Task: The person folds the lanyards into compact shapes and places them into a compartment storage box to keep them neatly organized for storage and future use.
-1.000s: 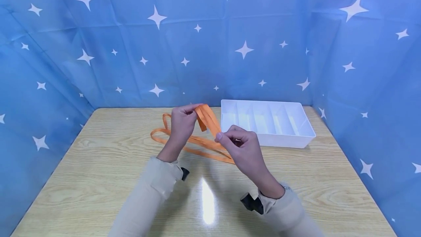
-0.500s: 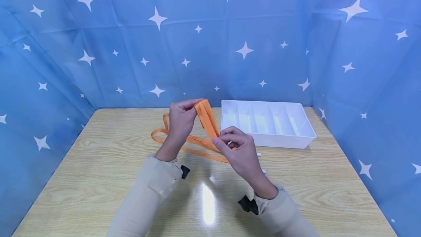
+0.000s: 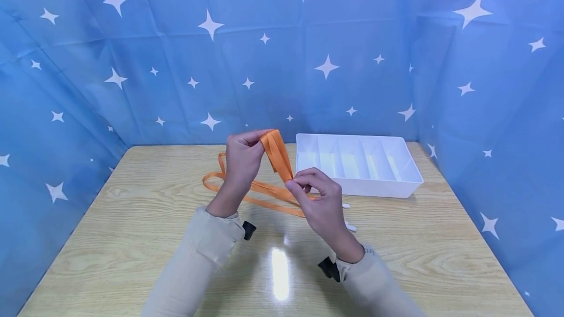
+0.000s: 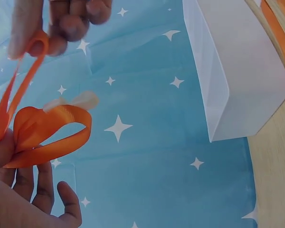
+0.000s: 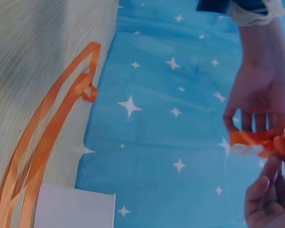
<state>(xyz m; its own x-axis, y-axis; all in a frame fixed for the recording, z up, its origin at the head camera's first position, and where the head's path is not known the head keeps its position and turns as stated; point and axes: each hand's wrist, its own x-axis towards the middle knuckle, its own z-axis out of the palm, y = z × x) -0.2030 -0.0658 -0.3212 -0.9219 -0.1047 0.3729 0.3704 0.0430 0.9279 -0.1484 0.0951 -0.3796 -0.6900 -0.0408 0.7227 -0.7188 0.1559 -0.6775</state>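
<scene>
Between my hands an orange lanyard (image 3: 276, 153) is stretched, folded in layers. My left hand (image 3: 241, 160) pinches its upper fold with thumb and fingers. Lower and to the right, my right hand (image 3: 323, 204) pinches the other end between thumb and forefinger. In the left wrist view, the held lanyard (image 4: 57, 149) forms a loop with a whitish plastic fitting (image 4: 78, 101) beside the left fingers. Beneath the hands, more orange lanyard strap (image 3: 274, 206) lies looped on the table, partly hidden by both hands. White end pieces (image 3: 351, 227) show right of my right hand.
A white tray (image 3: 374, 188) with several compartments stands at the back right of the wooden table (image 3: 145, 238), close behind my right hand. A blue curtain (image 3: 264, 97) with white stars encloses the back and sides.
My left hand has risen slightly, lifting the upper fold. My right hand has shifted a little left, uncovering the white end pieces. The folded layers lie closer together.
</scene>
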